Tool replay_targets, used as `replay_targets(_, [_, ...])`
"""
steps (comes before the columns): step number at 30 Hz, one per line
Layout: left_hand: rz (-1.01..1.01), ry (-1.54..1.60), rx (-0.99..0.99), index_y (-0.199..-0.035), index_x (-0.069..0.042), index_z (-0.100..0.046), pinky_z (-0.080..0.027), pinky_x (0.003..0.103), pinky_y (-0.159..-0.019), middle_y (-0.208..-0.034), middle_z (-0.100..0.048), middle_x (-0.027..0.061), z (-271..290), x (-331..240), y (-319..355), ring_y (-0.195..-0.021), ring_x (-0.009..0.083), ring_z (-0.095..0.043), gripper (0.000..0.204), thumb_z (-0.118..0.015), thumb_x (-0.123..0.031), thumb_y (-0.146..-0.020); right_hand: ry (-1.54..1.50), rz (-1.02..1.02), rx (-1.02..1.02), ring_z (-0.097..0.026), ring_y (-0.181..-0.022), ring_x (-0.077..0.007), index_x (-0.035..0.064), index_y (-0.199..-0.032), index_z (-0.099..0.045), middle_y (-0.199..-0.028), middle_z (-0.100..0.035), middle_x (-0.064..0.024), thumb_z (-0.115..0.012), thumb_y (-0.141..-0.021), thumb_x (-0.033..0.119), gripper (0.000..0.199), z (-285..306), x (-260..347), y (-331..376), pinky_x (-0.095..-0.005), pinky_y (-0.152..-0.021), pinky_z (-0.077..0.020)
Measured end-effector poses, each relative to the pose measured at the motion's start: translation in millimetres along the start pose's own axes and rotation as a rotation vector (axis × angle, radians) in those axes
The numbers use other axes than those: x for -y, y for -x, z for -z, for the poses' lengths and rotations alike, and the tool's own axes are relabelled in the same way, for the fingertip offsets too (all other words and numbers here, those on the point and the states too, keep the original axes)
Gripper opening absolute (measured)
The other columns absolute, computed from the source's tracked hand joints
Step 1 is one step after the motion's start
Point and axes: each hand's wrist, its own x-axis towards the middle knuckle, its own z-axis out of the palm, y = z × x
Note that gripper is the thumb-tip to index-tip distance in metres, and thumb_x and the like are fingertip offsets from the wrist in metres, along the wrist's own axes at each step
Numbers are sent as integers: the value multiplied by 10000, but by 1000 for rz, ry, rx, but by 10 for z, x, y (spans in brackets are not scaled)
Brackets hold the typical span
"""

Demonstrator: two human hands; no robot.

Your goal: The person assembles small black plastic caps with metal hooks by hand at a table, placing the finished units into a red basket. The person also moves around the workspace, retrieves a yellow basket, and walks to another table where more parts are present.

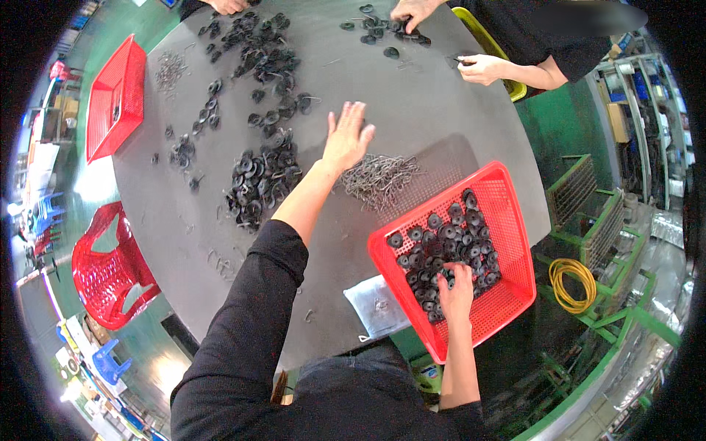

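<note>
My left hand is stretched out over the grey table with its fingers extended, and nothing shows in it. Just beside it, to the right, lies a pile of thin metal pins. My right hand reaches into a red plastic basket, its fingers curled round one of the black round discs. Many similar discs with centre holes fill the basket's bottom. To the left of my left forearm is a heap of black discs, some with pins in them.
More black discs spread over the far table. Two other people's hands work there, one hand near a yellow-green basket. A red basket and red chair stand left. A clear bag lies at the near edge.
</note>
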Motion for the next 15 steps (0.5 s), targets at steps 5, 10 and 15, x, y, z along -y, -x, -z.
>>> replay_targets(5, [-676, 9, 460, -1335, -200, -395, -105, 504, -1094, -1412, -338, 52, -63, -384, -194, -1351, 256, -208, 476, -370, -421, -915, -15, -22, 8, -487, -1018, -323, 41, -975, -541, -1033, -506, -140, -603, -763, 79, 224, 96, -41, -53, -399, -856, -406])
replay_targets(10, [-1025, 35, 683, -1244, -242, -509, -148, 527, -1083, -1408, -349, 11, -24, -402, 47, -1345, 246, -226, 387, -453, -378, -886, -47, 3, -17, -506, -991, -328, 29, -939, -559, -1022, -513, -146, -589, -758, 26, 184, 44, -10, -50, -393, -857, -412])
replay_targets(15, [-949, 94, 789, -1242, -205, -501, -164, 534, -1075, -1400, -356, 30, 496, -54, 911, -1345, 260, -223, 391, -492, -332, -872, -104, 26, -102, -520, -996, -308, 36, -960, -570, -1033, -533, -135, -575, -772, 18, 189, 133, 212, -36, -383, -872, -417])
